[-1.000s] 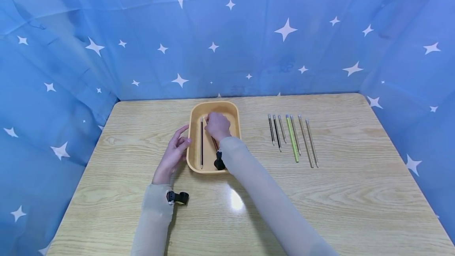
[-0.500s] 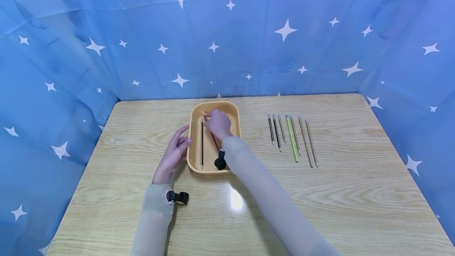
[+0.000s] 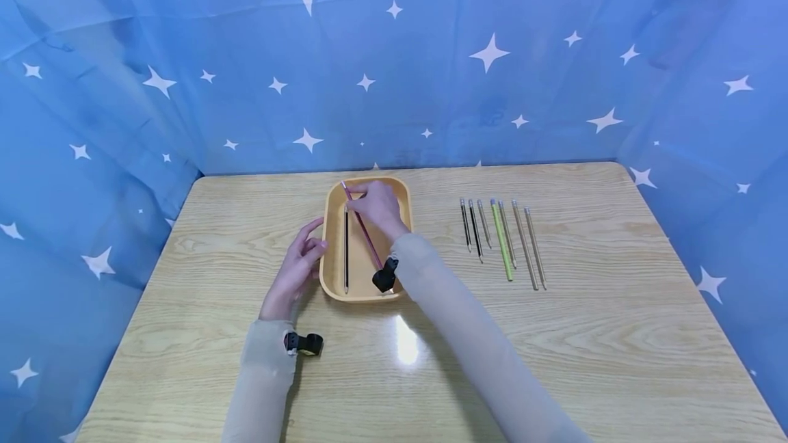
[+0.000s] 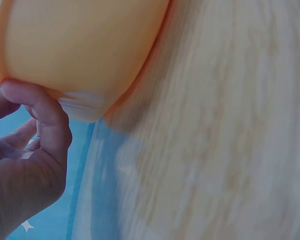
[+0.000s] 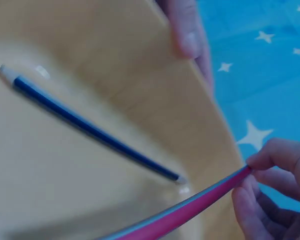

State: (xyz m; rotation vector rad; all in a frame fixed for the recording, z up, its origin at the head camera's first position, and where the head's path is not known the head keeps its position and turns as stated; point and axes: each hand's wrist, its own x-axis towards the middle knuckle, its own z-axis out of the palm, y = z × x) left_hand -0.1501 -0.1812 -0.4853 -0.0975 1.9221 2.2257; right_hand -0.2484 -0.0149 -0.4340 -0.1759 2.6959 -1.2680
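Observation:
A shallow yellow-orange plastic tray (image 3: 329, 279) sits on the table in the head view. My left hand (image 3: 295, 266) holds it at its left side, the thumb at the rim, as the left wrist view shows up close. Over the tray my right hand (image 3: 378, 207) pinches a dark red pencil (image 3: 368, 239) near its eraser end. That pencil slants across the tray, and its lower end is partly hidden by the wrist camera. A dark pencil (image 3: 346, 251), blue-black in the right wrist view, lies lengthwise on the tray floor along the left.
Right of the tray several pencils lie in a row on the wooden table (image 3: 591, 333): dark ones, a thicker green pencil (image 3: 501, 239) and gold-brown ones, such as the gold pencil (image 3: 535, 248). A blue curtain (image 3: 394, 87) with white stars hangs behind the table.
My right hand has lifted the red pencil's eraser end and shifted it up and left, towards the tray's far rim. The left hand stays on the tray.

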